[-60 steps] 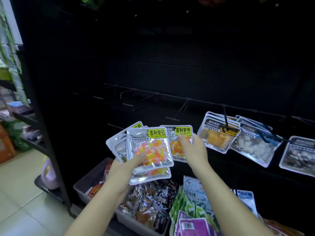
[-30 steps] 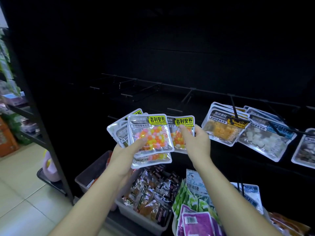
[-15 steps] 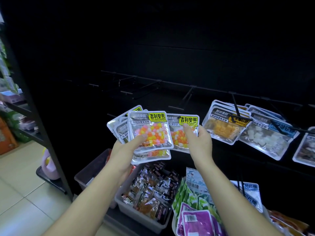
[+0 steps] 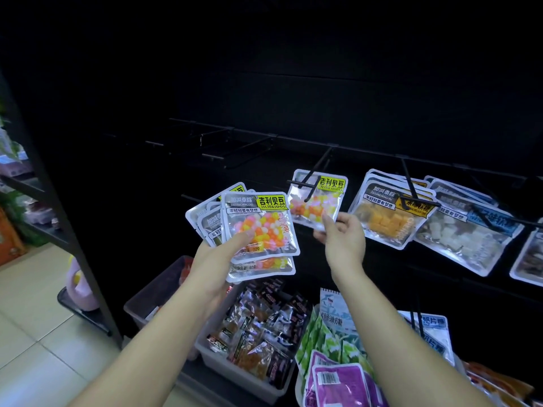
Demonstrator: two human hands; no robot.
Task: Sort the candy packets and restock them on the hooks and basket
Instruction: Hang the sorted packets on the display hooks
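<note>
My left hand (image 4: 219, 254) grips a fanned stack of jelly bean packets (image 4: 258, 224), silver with yellow labels and pink, orange and yellow beans. My right hand (image 4: 342, 236) pinches the lower edge of a single jelly bean packet (image 4: 316, 198) held up against a black hook (image 4: 318, 164) on the dark rack; the hook's prongs cross the packet's top. Whether the packet hangs on the hook I cannot tell.
To the right, hooks carry orange candy packets (image 4: 388, 218) and white candy packets (image 4: 461, 236). Empty hooks (image 4: 223, 142) stick out at the left. Below stand a grey basket (image 4: 235, 374) of dark wrapped sweets, green packets (image 4: 329, 339) and purple packets (image 4: 340, 383). A black shelf post (image 4: 58, 215) rises at left.
My right hand has carried one packet away from the stack, up and to the right, onto the hook. The left hand's stack has stayed nearly in place.
</note>
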